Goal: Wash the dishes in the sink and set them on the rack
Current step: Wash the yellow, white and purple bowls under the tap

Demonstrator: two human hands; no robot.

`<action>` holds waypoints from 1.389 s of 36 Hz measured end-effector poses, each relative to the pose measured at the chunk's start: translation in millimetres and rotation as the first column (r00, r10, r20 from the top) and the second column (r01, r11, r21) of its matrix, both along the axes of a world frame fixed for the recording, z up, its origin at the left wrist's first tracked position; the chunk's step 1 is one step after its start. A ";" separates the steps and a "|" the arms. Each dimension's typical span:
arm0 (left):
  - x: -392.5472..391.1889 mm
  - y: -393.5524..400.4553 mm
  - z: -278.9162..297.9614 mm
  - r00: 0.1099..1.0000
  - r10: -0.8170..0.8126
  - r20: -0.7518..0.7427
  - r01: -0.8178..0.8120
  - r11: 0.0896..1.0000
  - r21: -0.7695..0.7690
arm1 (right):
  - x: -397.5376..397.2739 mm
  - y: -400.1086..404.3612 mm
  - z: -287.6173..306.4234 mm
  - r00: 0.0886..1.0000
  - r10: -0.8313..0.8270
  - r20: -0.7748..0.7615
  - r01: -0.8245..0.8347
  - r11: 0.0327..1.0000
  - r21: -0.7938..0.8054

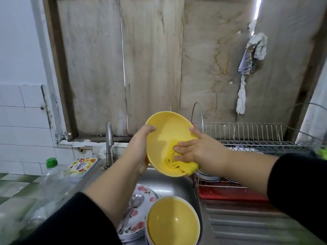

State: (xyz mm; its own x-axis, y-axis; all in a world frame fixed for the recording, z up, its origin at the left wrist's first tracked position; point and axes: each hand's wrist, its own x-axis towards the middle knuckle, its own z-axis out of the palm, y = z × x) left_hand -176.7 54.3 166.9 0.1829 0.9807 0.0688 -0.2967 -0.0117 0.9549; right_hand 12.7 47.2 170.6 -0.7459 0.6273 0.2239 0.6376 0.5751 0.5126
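A clear plastic bottle (51, 183) with a green cap stands at the counter's left edge, a round tub (82, 165) with a fruit-patterned lid just behind it. A crumpled rag, possibly with a printed packet, (253, 55) hangs on the stained wooden boards (152, 59) beside white wall tiles (23, 124).

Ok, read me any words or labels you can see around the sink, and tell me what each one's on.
"People", or close to it, in cursive: on the fruit-patterned round lid left of the tap. The lettering is small, so I'm not certain.
Printed cloth hanging on the wall: markings too blurred to read.
Green-capped bottle: no readable label.
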 end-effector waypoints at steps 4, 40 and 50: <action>32.5 -5.6 -27.8 0.953 0.224 0.202 -0.238 0.970 0.048 | -36.7 -4.7 -35.5 0.919 -0.196 -0.342 0.137 0.972 -0.191; -15.0 6.6 11.5 0.992 0.041 -0.116 -0.040 0.999 0.008 | -11.9 0.6 2.2 0.982 -0.169 0.086 0.178 0.978 -0.112; 0.5 -0.3 0.0 0.999 0.004 -0.033 -0.001 0.995 0.104 | -32.1 -3.3 -1.0 0.910 -0.341 -0.236 0.256 0.909 -0.329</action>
State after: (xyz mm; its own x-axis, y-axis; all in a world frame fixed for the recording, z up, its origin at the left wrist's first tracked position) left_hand -176.2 53.9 166.8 0.1845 0.9689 0.1648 -0.2651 -0.1124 0.9576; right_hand -19.4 43.9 169.6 -0.4448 0.8784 0.1749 0.8948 0.4274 0.1289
